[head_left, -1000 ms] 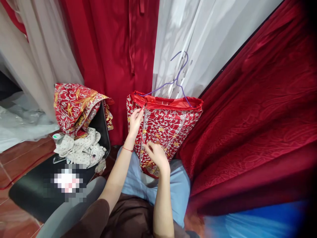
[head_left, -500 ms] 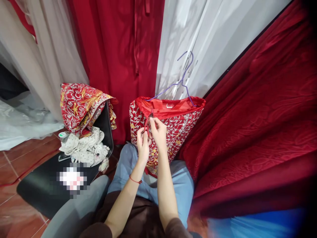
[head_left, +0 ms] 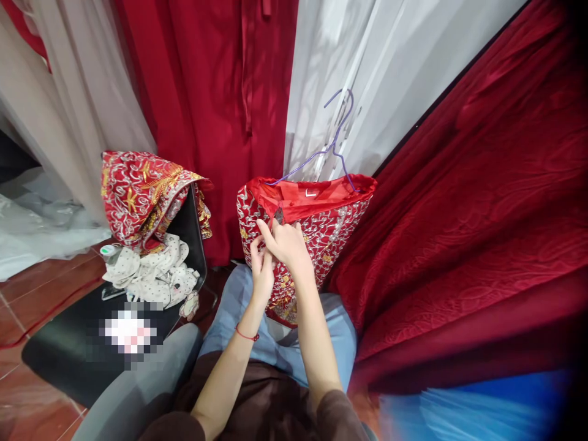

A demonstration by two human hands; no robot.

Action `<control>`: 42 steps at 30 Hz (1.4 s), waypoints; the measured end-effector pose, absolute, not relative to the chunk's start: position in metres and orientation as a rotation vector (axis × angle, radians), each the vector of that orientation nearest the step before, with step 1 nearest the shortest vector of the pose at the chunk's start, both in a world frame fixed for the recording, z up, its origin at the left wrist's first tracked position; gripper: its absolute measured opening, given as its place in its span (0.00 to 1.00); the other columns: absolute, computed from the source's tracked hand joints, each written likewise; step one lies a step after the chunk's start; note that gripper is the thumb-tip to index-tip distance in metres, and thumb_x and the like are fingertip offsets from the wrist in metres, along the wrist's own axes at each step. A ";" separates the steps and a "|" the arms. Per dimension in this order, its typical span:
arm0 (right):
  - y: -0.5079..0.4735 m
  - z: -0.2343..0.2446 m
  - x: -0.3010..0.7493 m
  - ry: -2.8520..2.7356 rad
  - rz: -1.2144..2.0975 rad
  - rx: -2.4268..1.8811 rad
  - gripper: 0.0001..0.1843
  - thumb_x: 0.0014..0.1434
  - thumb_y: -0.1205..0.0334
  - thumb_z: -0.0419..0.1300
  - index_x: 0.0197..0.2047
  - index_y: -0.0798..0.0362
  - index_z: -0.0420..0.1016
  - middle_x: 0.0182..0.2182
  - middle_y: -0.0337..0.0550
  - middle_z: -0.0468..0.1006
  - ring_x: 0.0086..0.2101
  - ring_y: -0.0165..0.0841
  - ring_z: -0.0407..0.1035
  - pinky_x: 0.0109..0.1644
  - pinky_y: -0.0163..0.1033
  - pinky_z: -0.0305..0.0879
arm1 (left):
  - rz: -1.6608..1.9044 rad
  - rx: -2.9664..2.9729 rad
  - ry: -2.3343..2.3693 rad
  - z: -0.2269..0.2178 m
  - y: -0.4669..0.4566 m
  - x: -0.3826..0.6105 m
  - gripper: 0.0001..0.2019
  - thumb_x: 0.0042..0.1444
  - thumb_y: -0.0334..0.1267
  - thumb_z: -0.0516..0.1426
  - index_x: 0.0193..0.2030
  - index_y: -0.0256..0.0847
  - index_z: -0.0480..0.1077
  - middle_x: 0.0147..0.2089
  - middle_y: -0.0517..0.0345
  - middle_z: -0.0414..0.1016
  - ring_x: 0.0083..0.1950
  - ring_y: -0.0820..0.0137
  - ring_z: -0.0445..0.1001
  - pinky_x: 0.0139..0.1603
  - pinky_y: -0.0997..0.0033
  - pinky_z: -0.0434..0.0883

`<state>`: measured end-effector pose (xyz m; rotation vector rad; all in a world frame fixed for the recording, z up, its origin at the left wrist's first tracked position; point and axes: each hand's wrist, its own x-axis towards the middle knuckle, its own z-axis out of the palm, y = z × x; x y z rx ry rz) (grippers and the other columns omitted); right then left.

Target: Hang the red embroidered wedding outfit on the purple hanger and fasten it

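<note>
A red embroidered garment (head_left: pixel 342 233) with silver and gold patterns and a shiny red lining hangs from a purple wire hanger (head_left: pixel 334 146), upright before my knees. Both my hands work at the left part of its upper edge. My left hand (head_left: pixel 263 272) has its fingers pinched together on a thin red tie of the garment. Across its fingertips lies my right hand (head_left: pixel 290 246), back upward, fingers curled in on the same tie. Most of the tie is hidden behind the fingers. A small dark patch (head_left: pixel 278 215) shows just above them at the edge.
A black chair (head_left: pixel 59 361) at the left carries a folded red-and-gold embroidered cloth (head_left: pixel 133 199), a white dotted cloth (head_left: pixel 158 278) and a phone (head_left: pixel 113 293). Red curtains (head_left: pixel 459 233) hang at the right, white drapes (head_left: pixel 316 73) behind. Blue plastic (head_left: pixel 482 407) lies lower right.
My right hand has turned over, its back now up, and dropped slightly over the left fingers. The red tie, visible between the hands before, is mostly covered. The view has shifted slightly.
</note>
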<state>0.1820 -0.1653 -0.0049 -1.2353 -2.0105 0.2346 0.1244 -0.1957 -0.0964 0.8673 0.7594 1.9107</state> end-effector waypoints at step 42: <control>-0.083 0.006 0.253 -1.830 0.127 -1.050 0.14 0.58 0.58 0.58 0.45 0.53 0.77 0.41 0.49 0.82 0.38 0.39 0.75 0.48 0.46 0.72 | 1.771 2.244 1.462 -0.005 -0.093 0.035 0.10 0.61 0.32 0.53 0.45 0.40 0.74 0.48 0.51 0.79 0.52 0.62 0.74 0.60 0.59 0.67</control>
